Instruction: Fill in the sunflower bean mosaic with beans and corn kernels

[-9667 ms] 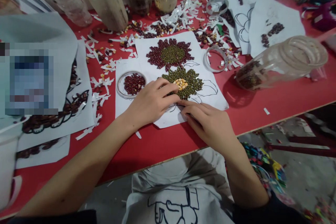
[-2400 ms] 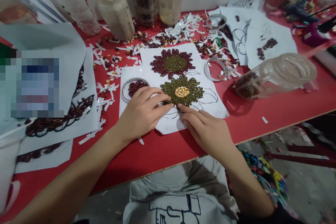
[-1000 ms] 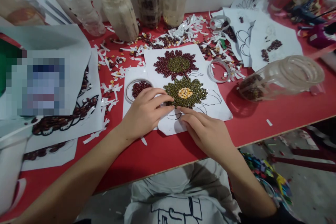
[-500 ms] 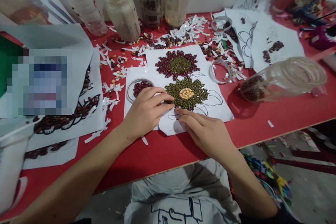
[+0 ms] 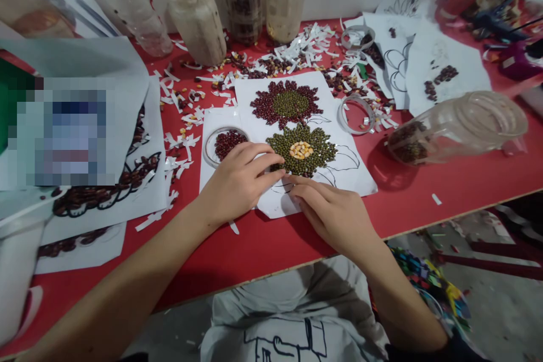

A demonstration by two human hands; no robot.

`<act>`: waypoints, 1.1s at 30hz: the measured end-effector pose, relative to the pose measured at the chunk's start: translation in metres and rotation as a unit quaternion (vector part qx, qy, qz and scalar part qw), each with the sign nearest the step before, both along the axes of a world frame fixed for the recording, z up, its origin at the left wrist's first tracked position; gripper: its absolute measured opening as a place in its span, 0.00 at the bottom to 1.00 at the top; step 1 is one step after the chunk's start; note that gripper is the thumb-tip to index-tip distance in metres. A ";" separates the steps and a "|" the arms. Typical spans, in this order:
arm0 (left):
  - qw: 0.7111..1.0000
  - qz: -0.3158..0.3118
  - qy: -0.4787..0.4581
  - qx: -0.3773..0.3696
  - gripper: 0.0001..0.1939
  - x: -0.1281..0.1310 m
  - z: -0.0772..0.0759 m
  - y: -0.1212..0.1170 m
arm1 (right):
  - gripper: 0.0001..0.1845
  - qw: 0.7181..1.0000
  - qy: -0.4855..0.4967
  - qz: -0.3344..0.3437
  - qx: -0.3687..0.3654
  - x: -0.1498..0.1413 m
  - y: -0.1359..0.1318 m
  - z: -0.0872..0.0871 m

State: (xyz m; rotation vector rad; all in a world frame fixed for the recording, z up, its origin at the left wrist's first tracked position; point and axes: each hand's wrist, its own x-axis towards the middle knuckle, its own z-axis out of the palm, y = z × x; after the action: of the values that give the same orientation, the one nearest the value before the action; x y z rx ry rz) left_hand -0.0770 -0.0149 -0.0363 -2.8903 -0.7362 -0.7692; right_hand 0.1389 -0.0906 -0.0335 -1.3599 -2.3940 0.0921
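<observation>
A white sheet (image 5: 335, 178) lies on the red table (image 5: 424, 192) with two bean flowers on it. The upper flower (image 5: 286, 103) is red beans around a green centre. The lower flower (image 5: 302, 150) is green beans around yellow corn kernels. My left hand (image 5: 237, 181) rests on the sheet with its fingers stretched out, fingertips touching the lower flower's left edge. My right hand (image 5: 333, 212) lies flat just below that flower, index finger pointing at its lower rim. Neither hand visibly holds anything. A small round lid of red beans (image 5: 227, 143) sits just beyond my left hand.
Three jars (image 5: 241, 0) stand at the back wall. A clear jar (image 5: 458, 127) lies on its side at right with beans inside. An empty ring lid (image 5: 354, 114), paper scraps (image 5: 297, 45) and other bean drawings (image 5: 106, 181) surround the sheet.
Little has changed; my fingers have only shifted slightly along the lower edge of the green flower, and the view has drifted a bit.
</observation>
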 end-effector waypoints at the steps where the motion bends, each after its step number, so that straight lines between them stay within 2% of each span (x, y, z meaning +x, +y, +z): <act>1: 1.000 -0.001 0.000 0.004 0.10 0.001 0.000 0.000 | 0.11 1.000 0.009 -0.006 0.002 0.000 0.000 0.000; 7: 1.000 -0.002 0.009 0.027 0.10 0.003 0.001 -0.002 | 0.10 0.997 0.049 -0.051 0.020 0.002 -0.003 -0.001; 12: 1.000 0.004 0.004 0.029 0.11 0.003 0.001 -0.003 | 0.10 0.998 0.032 -0.060 0.016 0.000 -0.004 -0.003; 17: 0.999 -0.011 0.008 0.033 0.10 0.003 0.001 -0.003 | 0.08 0.996 0.057 -0.068 0.027 0.002 -0.005 -0.003; 33: 0.998 -0.038 -0.017 -0.041 0.14 0.004 0.000 -0.002 | 0.08 0.997 0.030 -0.058 0.046 0.002 -0.005 -0.003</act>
State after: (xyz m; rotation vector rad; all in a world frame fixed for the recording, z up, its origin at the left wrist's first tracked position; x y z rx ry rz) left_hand -0.0731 -0.0168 -0.0366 -3.0023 -0.6801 -0.8173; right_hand 0.1409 -0.0960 -0.0360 -1.4281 -2.2374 -0.0096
